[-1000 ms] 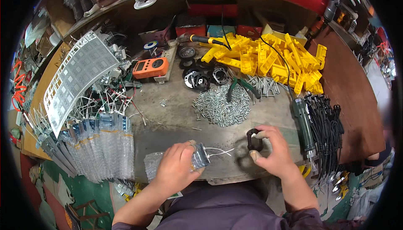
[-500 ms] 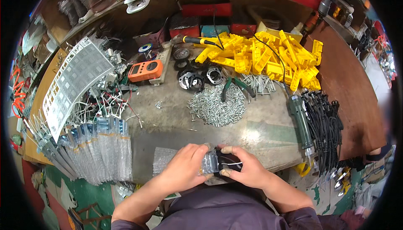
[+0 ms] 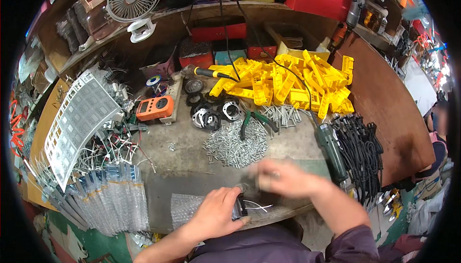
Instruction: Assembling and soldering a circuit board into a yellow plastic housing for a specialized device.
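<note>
At the table's near edge, my left hand (image 3: 217, 211) is closed on a bubble-wrapped part (image 3: 185, 207). From the part's black end (image 3: 244, 209), white wires (image 3: 259, 207) stick out to the right. My right hand (image 3: 285, 177) is apart from it, raised just below and right of a heap of small silver screws (image 3: 235, 143). Motion smears the right fingers, so whether they pinch anything cannot be seen. Pliers with green handles (image 3: 257, 122) lie at the heap's upper right edge.
Yellow plastic housings (image 3: 288, 83) are piled behind longer screws (image 3: 283, 116). A green electric screwdriver (image 3: 331, 152) and black cords (image 3: 357, 143) lie on the right. To the left are an orange multimeter (image 3: 154, 108), wired parts and a row of bubble-wrapped strips (image 3: 117, 200).
My right hand has let go of the part's black end and moved up and slightly right toward the screws. My left hand keeps its hold, and the whole view has tilted upward.
</note>
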Motion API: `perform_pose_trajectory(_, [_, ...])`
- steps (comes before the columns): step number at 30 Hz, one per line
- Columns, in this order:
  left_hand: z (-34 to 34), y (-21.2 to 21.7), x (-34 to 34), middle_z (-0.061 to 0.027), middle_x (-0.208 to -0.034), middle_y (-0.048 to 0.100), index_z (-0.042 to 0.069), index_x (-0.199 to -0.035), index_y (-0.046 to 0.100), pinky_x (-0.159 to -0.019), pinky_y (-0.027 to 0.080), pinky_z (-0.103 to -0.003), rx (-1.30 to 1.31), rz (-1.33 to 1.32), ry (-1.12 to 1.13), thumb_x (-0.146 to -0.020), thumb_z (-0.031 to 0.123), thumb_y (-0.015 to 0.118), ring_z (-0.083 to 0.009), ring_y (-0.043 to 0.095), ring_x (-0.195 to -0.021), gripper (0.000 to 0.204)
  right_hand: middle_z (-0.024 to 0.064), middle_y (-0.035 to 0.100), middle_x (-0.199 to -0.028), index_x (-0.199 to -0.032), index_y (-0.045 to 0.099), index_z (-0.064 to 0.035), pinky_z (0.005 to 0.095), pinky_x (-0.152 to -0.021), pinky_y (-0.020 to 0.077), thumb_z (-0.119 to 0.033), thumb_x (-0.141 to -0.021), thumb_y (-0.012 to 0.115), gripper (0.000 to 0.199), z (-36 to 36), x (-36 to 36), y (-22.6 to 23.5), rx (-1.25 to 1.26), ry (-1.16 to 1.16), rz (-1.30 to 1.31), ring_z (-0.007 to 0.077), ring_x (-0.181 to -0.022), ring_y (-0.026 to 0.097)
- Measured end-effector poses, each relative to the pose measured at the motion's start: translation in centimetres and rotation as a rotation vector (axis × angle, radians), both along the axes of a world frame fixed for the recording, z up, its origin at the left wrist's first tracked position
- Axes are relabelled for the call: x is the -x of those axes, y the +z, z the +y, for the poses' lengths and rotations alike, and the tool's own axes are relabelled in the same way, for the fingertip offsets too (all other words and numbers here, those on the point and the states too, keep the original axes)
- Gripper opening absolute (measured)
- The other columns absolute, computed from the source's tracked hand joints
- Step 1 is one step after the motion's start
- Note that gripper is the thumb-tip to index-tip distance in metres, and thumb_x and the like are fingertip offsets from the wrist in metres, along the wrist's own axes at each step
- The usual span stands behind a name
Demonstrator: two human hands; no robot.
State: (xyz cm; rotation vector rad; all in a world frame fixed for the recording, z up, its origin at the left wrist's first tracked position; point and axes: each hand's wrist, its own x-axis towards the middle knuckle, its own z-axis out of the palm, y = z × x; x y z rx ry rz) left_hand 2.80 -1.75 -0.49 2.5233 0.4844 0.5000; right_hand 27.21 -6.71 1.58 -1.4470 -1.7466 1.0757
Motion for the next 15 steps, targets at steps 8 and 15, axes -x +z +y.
perform_pose_trajectory(8, [0.3,-0.4,-0.2,-0.0163,-0.099,0.059,0.002,-0.122,0.045,-0.081,0.046,-0.045,0.071,0.051,0.021,-0.069,0.030,0.082,-0.0364,0.058,-0.092,0.071,0.0200,0.055,-0.124,-0.120,0.057,-0.0045,0.0422,-0.099,0.0426,-0.020,-0.085,0.065,0.039,20.4,-8.0,-0.1,-0.653,-0.643,-0.766,0.0380,-0.113,0.052])
perform_pose_trajectory(15, [0.4,-0.4,0.2,-0.0158,-0.101,0.060,0.003,-0.121,0.047,-0.083,0.046,-0.045,0.098,0.042,0.040,-0.069,0.030,0.082,-0.0366,0.059,-0.094,0.068,0.0192,0.060,-0.110,-0.107,0.065,-0.0042,0.0429,-0.094,0.0450,-0.011,-0.076,0.067,0.032,24.6,-10.6,-0.3,-0.418,-0.689,-0.950,0.0344,-0.106,0.056])
